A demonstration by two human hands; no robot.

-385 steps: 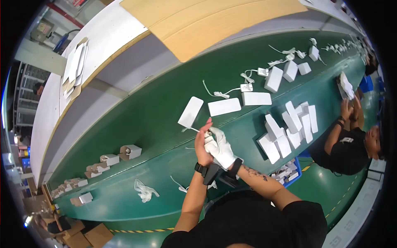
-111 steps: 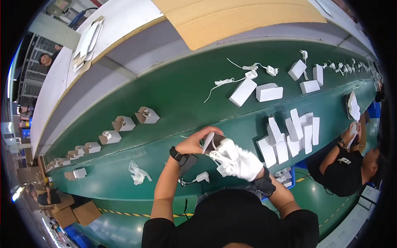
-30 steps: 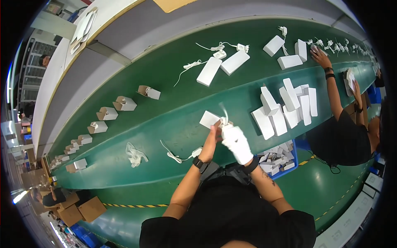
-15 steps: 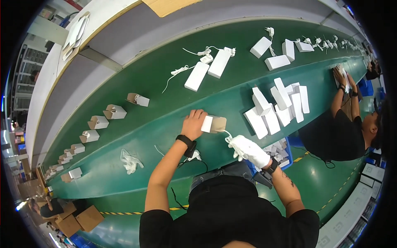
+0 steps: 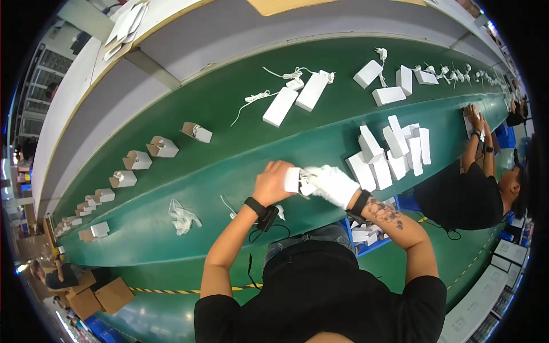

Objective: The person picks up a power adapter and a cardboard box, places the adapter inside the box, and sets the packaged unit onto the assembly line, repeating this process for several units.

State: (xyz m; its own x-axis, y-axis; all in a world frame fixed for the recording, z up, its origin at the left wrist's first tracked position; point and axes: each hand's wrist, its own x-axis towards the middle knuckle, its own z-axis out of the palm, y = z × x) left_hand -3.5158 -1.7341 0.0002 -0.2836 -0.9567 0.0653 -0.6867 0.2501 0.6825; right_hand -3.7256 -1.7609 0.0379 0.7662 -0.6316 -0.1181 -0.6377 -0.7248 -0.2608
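My bare left hand (image 5: 272,183) is closed round a small white box (image 5: 291,180) above the green belt. At the open end of that box, my white-gloved right hand (image 5: 333,184) pinches a white charger with its cable (image 5: 306,182). The glove is slightly blurred, and my fingers partly cover the charger. Below my left wrist, another white charger (image 5: 279,212) lies on the belt, partly hidden by a black device (image 5: 266,219) at my wrist. A crumpled clear plastic bag (image 5: 184,217) rests to the left.
White boxes (image 5: 394,150) lie piled at the right. Upper belt strip holds boxes with chargers (image 5: 311,91) and, leftward, a row of open boxes (image 5: 163,147). A blue bin (image 5: 369,235) of white pieces stands by my right elbow. A co-worker (image 5: 474,191) works farther right.
My right hand has moved left and up, bringing the charger to the open end of the box. My left hand still holds the box; the view has shifted slightly.
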